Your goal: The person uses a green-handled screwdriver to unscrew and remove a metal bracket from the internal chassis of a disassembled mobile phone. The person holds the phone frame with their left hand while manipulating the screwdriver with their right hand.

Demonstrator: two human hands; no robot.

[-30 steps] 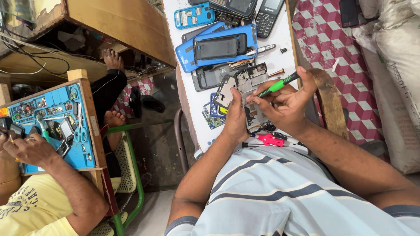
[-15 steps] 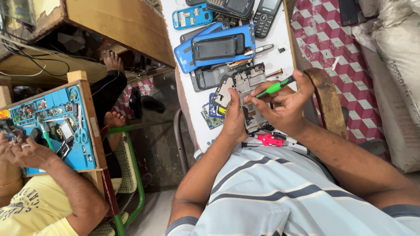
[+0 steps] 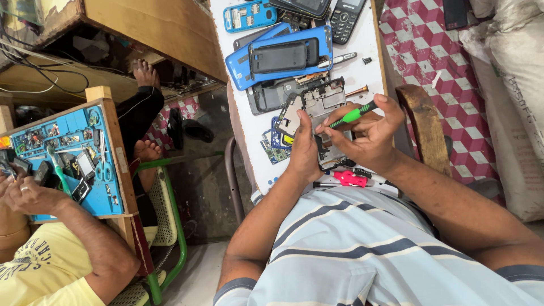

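Left hand (image 3: 303, 150) pins opened grey phone chassis with bare circuit board (image 3: 316, 105) mid white worktop (image 3: 249, 141); right hand (image 3: 371, 136) pinches green-handled screwdriver (image 3: 352, 115). Tip slip could gouge board.

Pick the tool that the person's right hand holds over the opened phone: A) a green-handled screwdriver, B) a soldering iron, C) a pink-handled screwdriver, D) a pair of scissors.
A: the right hand grips a green-handled screwdriver over the opened phone, while the pink-handled screwdriver lies on the table.
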